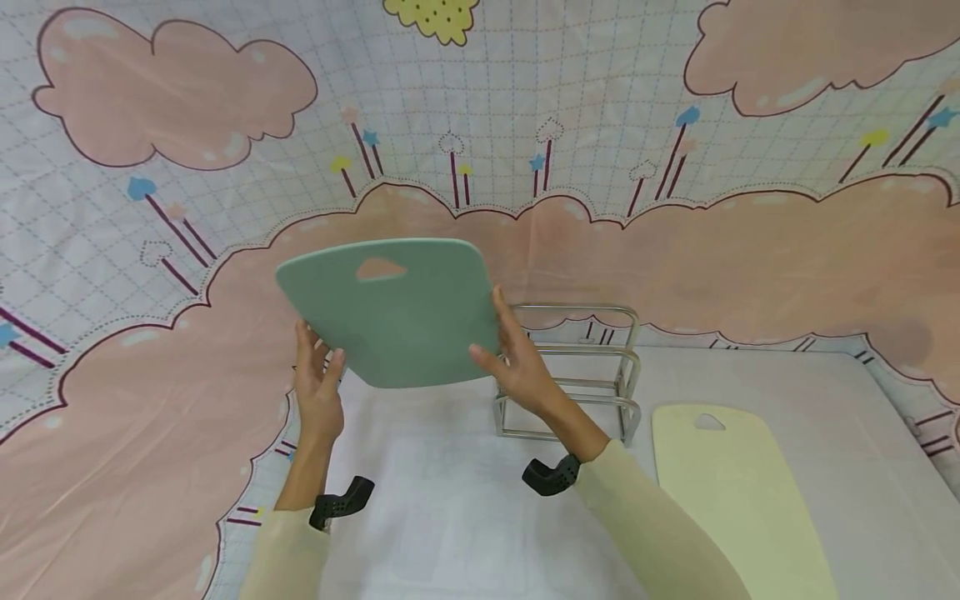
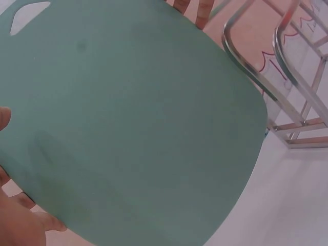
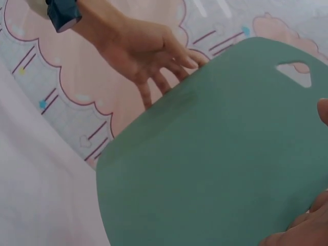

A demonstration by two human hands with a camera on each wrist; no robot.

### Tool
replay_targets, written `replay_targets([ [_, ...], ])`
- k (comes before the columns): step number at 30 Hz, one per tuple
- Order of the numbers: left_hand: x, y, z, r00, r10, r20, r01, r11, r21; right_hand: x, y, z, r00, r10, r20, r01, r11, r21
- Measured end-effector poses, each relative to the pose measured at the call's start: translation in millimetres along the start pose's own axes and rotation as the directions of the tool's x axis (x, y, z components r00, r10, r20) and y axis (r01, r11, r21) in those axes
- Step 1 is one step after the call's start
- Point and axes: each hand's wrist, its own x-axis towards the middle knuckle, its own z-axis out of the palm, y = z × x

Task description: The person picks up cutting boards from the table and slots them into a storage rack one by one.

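A green cutting board (image 1: 405,321) with a cut-out handle hole is held up in the air, tilted, above the white table. My left hand (image 1: 318,387) holds its left edge, thumb in front and fingers partly hidden behind. At the right edge my right hand (image 1: 521,362) grips the board between the thumb on its face and fingers behind. The right wrist view shows the left hand (image 3: 154,54) at the far edge of the green board (image 3: 205,154). Behind the right hand stands a metal wire rack (image 1: 630,362), also seen beyond the board as a rack (image 2: 302,97) in the left wrist view.
A pale yellow cutting board (image 1: 731,492) lies flat on the table (image 1: 442,517) at the right, beside the right forearm. Patterned cloth (image 1: 712,258) with clouds hangs behind the table and down its left side.
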Motion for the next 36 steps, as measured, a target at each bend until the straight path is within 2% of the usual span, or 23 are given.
replay_targets([
  [7, 3.2, -10.4, 8.3, 1.0, 0.009, 0.006, -0.008, 0.998, -0.06, -0.8, 4, -6, 1.0, -0.004, -0.031, 0.005, 1.0, 0.027],
  [13, 3.0, -14.6, 16.1, 1.0, -0.015, 0.009, 0.016, 0.994, -0.112, -4.5, 8, -10, 0.998, 0.013, -0.065, -0.01, 0.999, 0.045],
  [21, 0.4, -20.2, 24.2, 0.995, -0.097, 0.014, 0.098, 0.993, -0.066, -9.6, 12, -14, 0.996, 0.018, -0.085, -0.014, 0.999, 0.04],
  [36, -3.1, -23.2, 33.8, 0.988, -0.146, 0.055, 0.148, 0.988, -0.034, -15.4, 13, -24, 0.992, 0.089, -0.094, -0.092, 0.996, -0.021],
])
